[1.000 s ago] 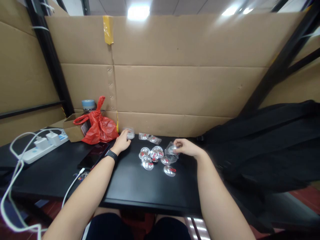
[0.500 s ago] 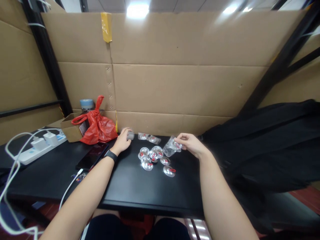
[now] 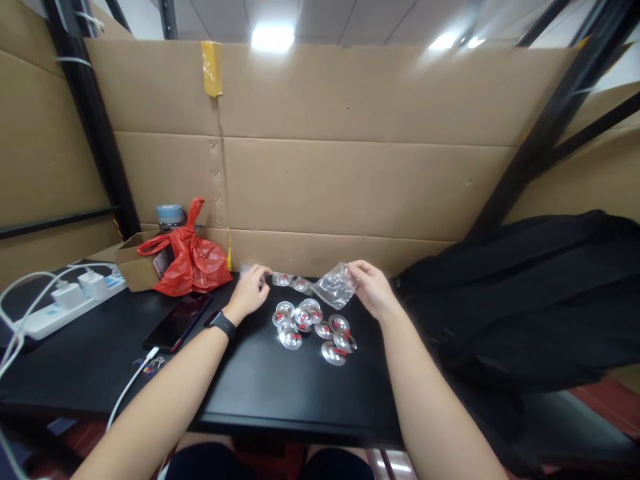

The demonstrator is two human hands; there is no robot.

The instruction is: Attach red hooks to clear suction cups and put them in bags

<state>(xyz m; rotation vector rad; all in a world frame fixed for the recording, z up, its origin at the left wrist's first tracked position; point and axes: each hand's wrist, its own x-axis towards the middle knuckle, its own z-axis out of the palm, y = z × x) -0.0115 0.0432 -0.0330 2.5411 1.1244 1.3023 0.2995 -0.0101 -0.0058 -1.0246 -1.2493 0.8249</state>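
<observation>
My right hand point(image 3: 373, 288) pinches the edge of a clear plastic bag point(image 3: 335, 288), which hangs over the tabletop and looks flat, with no disc visible inside. Below it lies a loose group of small silver finger cymbals point(image 3: 334, 353) with red loops. More finger cymbals point(image 3: 291, 337) overlap in a pile to the left. My left hand point(image 3: 250, 293) rests near the back of the table, fingers bent and somewhat apart, just left of a clear-wrapped pair of cymbals point(image 3: 283, 279). Crumpled clear plastic point(image 3: 247, 269) shows partly behind that hand.
On the left are a red plastic bag point(image 3: 197, 263), a cardboard box point(image 3: 135, 267), a phone point(image 3: 177, 323), keys point(image 3: 156, 363) and a white power strip point(image 3: 37, 325) with cables. Black fabric point(image 3: 525, 300) covers the right side. A cardboard wall point(image 3: 340, 187) stands behind the table.
Cymbals that were in the bag at my right hand now lie on the table at the right of the pile. My left hand has shifted right, off the crumpled plastic.
</observation>
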